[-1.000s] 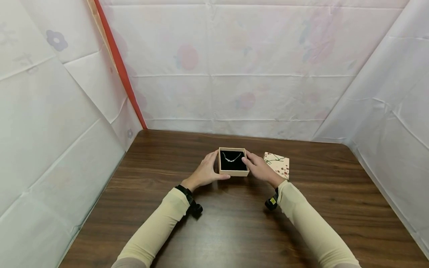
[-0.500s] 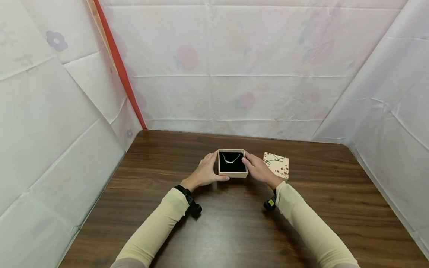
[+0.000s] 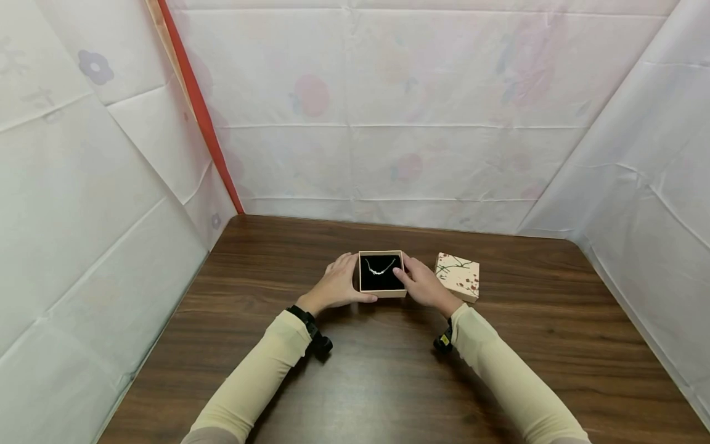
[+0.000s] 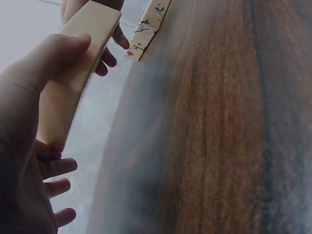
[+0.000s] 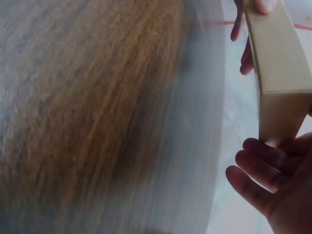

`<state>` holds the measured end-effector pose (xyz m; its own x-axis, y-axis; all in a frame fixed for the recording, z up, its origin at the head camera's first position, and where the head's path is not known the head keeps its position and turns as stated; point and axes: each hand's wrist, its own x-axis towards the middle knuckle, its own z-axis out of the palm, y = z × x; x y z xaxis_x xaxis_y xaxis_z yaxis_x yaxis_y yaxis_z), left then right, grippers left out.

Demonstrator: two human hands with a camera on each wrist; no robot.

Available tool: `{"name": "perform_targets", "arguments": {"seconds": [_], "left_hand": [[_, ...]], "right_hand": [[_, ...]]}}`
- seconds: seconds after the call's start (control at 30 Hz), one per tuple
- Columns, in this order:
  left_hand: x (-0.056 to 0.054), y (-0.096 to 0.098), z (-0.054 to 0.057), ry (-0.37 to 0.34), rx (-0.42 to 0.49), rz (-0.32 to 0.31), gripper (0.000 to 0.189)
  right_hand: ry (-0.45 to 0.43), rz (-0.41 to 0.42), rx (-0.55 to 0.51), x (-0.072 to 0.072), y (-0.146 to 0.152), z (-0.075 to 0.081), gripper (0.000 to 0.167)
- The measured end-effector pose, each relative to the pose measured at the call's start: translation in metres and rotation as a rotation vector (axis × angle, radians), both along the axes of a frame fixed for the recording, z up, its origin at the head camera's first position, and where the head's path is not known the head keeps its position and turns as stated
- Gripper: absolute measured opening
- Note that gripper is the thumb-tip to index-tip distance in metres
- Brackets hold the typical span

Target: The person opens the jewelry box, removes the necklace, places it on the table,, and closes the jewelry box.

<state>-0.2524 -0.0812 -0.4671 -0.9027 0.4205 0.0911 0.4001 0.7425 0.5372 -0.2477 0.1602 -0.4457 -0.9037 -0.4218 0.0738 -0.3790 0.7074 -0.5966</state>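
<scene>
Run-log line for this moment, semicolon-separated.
left hand: grips open box; right hand: grips box; necklace: on black insert; floral lid: on table

Wht walls (image 3: 444, 74) w/ poss. fruit prints (image 3: 312, 95) edge brn tbl (image 3: 582, 333).

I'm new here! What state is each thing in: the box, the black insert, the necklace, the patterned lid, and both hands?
Box: open, held up off the table.
Black insert: inside the box.
Necklace: displayed in a curve on the insert.
Patterned lid: off, lying on the table, pattern up.
Left hand: gripping the box's left side.
Right hand: gripping its right side, thumb over the rim.
</scene>
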Motion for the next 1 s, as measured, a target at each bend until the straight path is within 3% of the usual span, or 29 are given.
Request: {"name": "perform_targets", "arguments": {"seconds": [0.13,0.37,0.73,1.0], "left_hand": [[0.000,-0.001,-0.002,0.016,-0.032,-0.003,0.114],[0.000,-0.004,-0.003,0.000,-0.046,-0.005,0.115],[0.001,-0.007,-0.007,-0.034,-0.109,-0.013,0.118],[0.002,-0.009,-0.013,-0.079,-0.185,-0.022,0.120]], "right_hand": [[-0.003,0.019,0.006,-0.001,-0.001,-0.005,0.063],[0.064,0.025,0.013,-0.004,-0.003,-0.010,0.056],[-0.008,-0.028,0.103,-0.001,-0.005,-0.010,0.066],[-0.009,-0.011,0.220,0.001,-0.008,-0.015,0.067]]}}
